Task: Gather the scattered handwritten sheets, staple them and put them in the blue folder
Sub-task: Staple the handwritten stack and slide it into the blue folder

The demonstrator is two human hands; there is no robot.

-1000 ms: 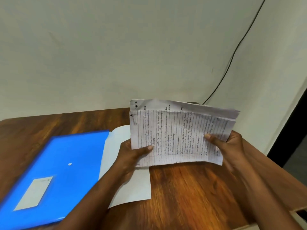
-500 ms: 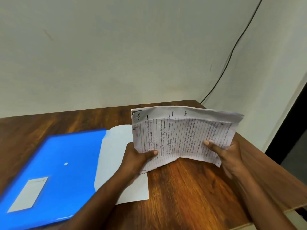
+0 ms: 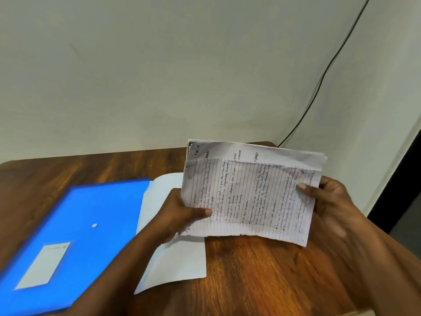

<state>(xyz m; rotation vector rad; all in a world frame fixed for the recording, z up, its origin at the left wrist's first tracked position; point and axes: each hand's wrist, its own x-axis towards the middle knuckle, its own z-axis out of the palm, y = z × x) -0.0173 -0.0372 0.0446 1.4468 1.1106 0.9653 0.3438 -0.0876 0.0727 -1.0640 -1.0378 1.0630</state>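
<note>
Handwritten sheets are held above the bench, pinched by the left hand and right hand at opposite ends; blue folder lies left of the left hand.

Printed sheet behind the handwritten sheets, sideways word fragments "into", "cument", "page", handwriting unreadable

One head-worn view looks forward and down, close over the wooden table, facing the wall behind it.
</note>
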